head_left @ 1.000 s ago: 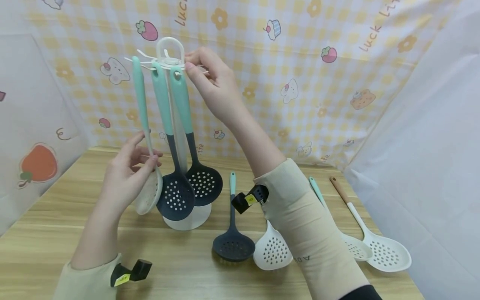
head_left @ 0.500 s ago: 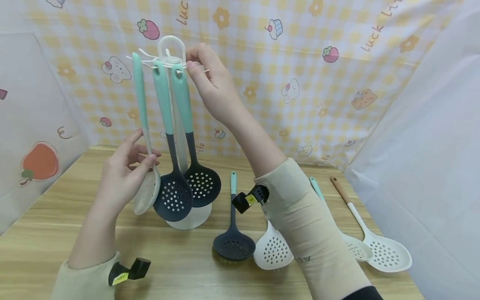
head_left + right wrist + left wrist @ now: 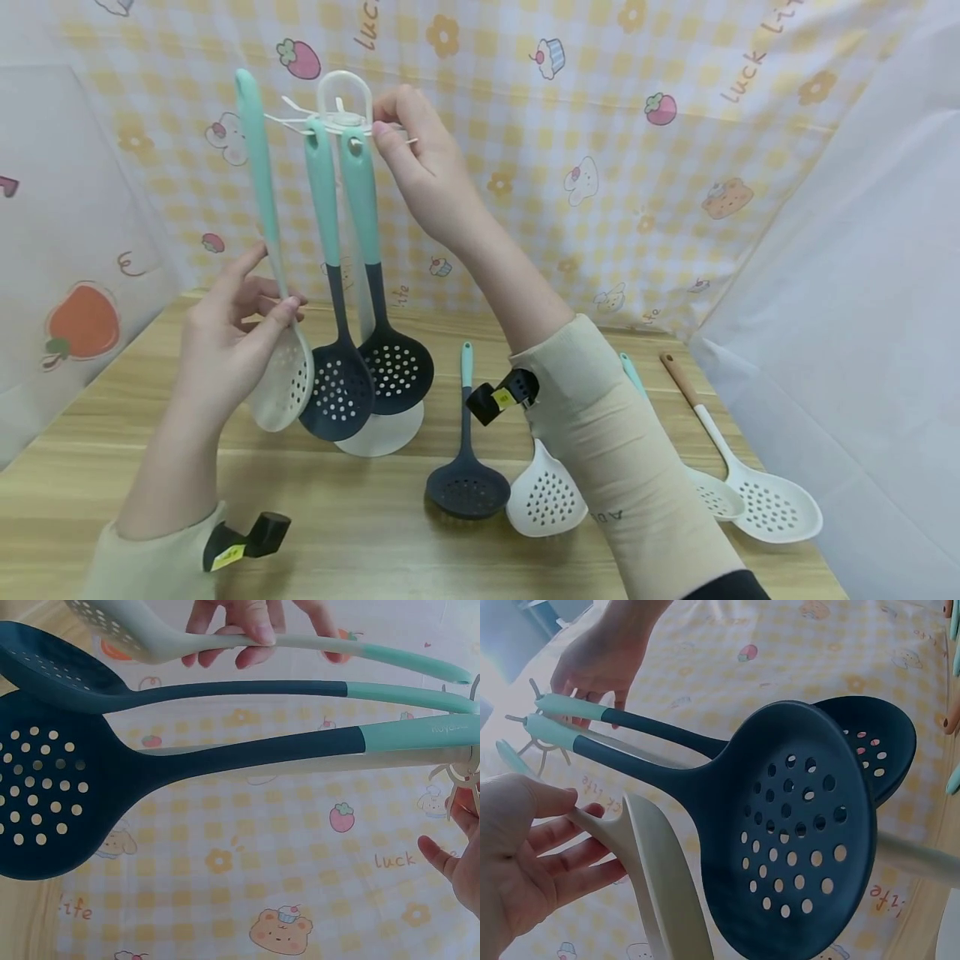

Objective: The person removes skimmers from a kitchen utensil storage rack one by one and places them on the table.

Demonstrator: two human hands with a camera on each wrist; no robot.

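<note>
Above the table (image 3: 360, 525), the pale skimmer (image 3: 279, 383) is pinched by its shaft in the left hand (image 3: 227, 333), beside two dark skimmers (image 3: 337, 388) hung on the white rack (image 3: 347, 122), whose top is clamped in the right hand (image 3: 423, 154).

The left hand (image 3: 238, 329) is pinching a mint-handled white skimmer (image 3: 264, 196) by its neck (image 3: 277, 263) beside a white rack (image 3: 362, 296), whose top the right hand (image 3: 422, 158) is gripping. Two dark-bowled skimmers (image 3: 337, 392) are hanging from the rack, and on the bench (image 3: 375, 542) another dark skimmer (image 3: 468, 477) and three white skimmers (image 3: 547, 500) are lying.
</note>
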